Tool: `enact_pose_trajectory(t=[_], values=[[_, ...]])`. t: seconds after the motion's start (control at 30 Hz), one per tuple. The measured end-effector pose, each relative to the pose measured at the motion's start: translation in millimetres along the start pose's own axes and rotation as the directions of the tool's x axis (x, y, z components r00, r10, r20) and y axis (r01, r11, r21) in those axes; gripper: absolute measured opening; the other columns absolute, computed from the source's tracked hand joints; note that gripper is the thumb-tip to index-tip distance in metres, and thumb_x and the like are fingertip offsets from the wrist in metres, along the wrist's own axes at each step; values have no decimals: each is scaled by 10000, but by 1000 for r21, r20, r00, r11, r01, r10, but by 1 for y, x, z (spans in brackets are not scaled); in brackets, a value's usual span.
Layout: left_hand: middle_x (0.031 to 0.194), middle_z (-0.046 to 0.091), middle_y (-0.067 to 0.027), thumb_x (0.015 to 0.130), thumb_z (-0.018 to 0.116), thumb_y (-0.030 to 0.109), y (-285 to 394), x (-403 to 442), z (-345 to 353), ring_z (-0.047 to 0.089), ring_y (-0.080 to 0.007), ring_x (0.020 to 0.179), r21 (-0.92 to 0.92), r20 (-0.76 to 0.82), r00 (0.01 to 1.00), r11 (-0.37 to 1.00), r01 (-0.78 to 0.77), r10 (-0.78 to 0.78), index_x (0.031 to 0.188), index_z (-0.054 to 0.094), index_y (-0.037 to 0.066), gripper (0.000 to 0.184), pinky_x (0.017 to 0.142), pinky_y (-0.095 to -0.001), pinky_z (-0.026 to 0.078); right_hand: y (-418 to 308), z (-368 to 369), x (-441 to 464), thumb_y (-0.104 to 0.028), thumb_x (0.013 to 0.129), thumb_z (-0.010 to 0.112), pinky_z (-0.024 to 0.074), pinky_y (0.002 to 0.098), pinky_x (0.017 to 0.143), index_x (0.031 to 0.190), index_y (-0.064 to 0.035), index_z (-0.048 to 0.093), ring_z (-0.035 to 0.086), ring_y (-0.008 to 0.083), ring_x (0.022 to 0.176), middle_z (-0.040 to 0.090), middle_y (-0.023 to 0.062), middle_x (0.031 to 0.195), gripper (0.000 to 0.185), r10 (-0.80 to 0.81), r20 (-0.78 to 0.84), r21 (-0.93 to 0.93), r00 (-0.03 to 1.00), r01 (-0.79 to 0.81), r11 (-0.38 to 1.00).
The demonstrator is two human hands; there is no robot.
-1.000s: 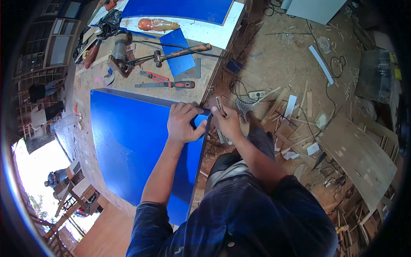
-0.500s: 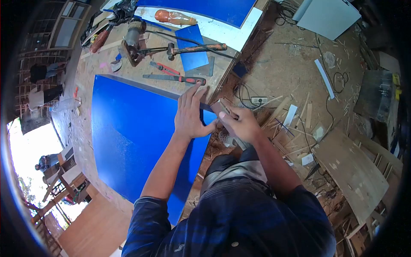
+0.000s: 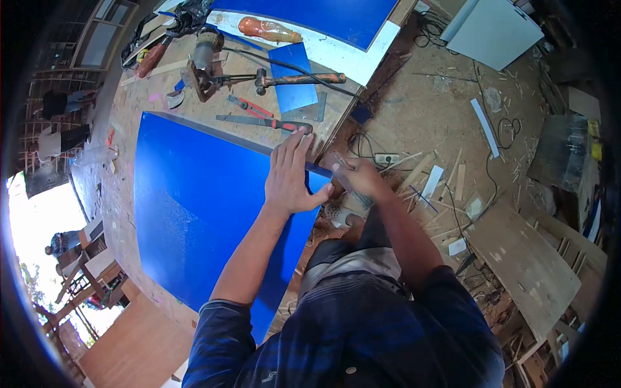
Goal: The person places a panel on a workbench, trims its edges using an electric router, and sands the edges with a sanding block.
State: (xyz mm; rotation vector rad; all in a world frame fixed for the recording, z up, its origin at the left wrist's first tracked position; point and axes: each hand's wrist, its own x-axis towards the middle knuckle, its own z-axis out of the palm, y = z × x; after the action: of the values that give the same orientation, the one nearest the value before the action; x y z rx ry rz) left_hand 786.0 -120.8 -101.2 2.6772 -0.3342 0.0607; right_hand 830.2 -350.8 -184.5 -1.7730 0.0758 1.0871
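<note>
A large blue panel [image 3: 194, 200] lies on the wooden workbench [image 3: 123, 187]. Near the panel's upper right corner, my left hand [image 3: 290, 176] rests with its fingers stretched and its thumb apart, holding nothing. Just past that corner, my right hand [image 3: 361, 178] is closed around a thin flat tool whose details are too blurred to make out. Beyond my left fingertips lies a file [image 3: 259, 121] with a red and black handle. A red cutter [image 3: 252, 107], a hammer [image 3: 301, 79] and a small blue piece [image 3: 294, 87] are farther back on the bench.
A power tool [image 3: 205, 55], a screwdriver [image 3: 154, 58] and an orange-handled tool [image 3: 268, 29] lie at the back of the bench. Cables, wood strips and a power socket [image 3: 387, 158] are on the floor to the right, near a plywood sheet [image 3: 524, 258]. People are at far left.
Over the last second my left hand has opened out flatter on the panel's corner. My right hand has moved slightly right and down from the edge, and the view has shifted.
</note>
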Motion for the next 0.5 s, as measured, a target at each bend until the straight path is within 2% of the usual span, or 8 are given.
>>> enact_pose_trajectory(t=[0.07, 0.13, 0.2, 0.23, 0.33, 0.43, 0.47, 0.5], values=[[1716, 459, -253, 833, 806, 632, -2, 2, 1, 456, -464, 1561, -10, -16, 1000, 1000, -13, 13, 1671, 414, 13, 1114, 1272, -604, 348, -8, 1, -19, -383, 1069, 764, 572, 377, 815, 1352, 3, 761, 706, 180, 831, 774, 153, 914, 479, -234, -98, -5, 967, 235, 972], [1721, 456, -252, 835, 805, 627, -3, -1, 4, 454, -465, 1564, -17, -10, 1000, 1000, -3, 2, 1674, 413, 13, 1111, 1276, -606, 341, -23, 0, -39, -385, 1067, 767, 566, 375, 791, 1322, 11, 769, 688, 177, 796, 756, 143, 879, 470, -296, -114, -20, 948, 295, 955], [1726, 454, -251, 839, 802, 625, -1, 1, 1, 454, -465, 1564, -14, 8, 1000, 1000, -2, 2, 1677, 413, 14, 1108, 1281, -608, 333, -42, -6, -56, -375, 1066, 772, 565, 377, 783, 1323, 13, 769, 671, 181, 776, 744, 141, 863, 465, -207, -78, -29, 975, 205, 978], [1716, 462, -253, 837, 804, 627, -1, 4, 2, 461, -462, 1558, -1, 1, 1000, 1000, -7, 7, 1668, 425, 6, 1104, 1274, -604, 343, -20, 0, -35, -359, 1063, 781, 559, 385, 772, 1325, 26, 758, 649, 183, 756, 716, 129, 826, 466, -205, -92, -53, 974, 201, 978], [1694, 479, -255, 837, 805, 631, 2, 7, 0, 475, -456, 1545, 24, -17, 1000, 999, -23, 24, 1650, 451, -9, 1093, 1258, -597, 363, 20, 12, 7, -341, 1067, 778, 556, 390, 767, 1341, 17, 759, 648, 189, 758, 705, 127, 813, 451, -134, -139, 34, 981, 140, 990], [1693, 485, -253, 846, 800, 632, 1, 5, 2, 480, -456, 1543, 9, 0, 1000, 1000, -6, 6, 1649, 456, -2, 1080, 1256, -598, 363, -10, 15, -37, -332, 1072, 773, 557, 382, 780, 1366, 4, 765, 646, 196, 771, 702, 131, 810, 447, -44, -106, 186, 993, 64, 981], [1693, 486, -253, 848, 799, 631, 1, 7, 3, 483, -457, 1541, 3, 5, 1000, 1000, 0, 0, 1649, 457, -1, 1076, 1255, -600, 362, -11, 27, -42, -331, 1077, 768, 555, 382, 768, 1337, 12, 768, 639, 197, 754, 697, 127, 796, 430, -208, -282, 161, 937, 259, 952], [1694, 487, -254, 851, 797, 629, 1, 5, 2, 486, -458, 1540, -2, 14, 1000, 1000, 8, -8, 1649, 458, 0, 1071, 1254, -602, 362, -12, 43, -50, -329, 1082, 763, 552, 382, 755, 1308, 20, 771, 631, 199, 737, 691, 123, 782, 416, -352, -442, 103, 825, 437, 894]])
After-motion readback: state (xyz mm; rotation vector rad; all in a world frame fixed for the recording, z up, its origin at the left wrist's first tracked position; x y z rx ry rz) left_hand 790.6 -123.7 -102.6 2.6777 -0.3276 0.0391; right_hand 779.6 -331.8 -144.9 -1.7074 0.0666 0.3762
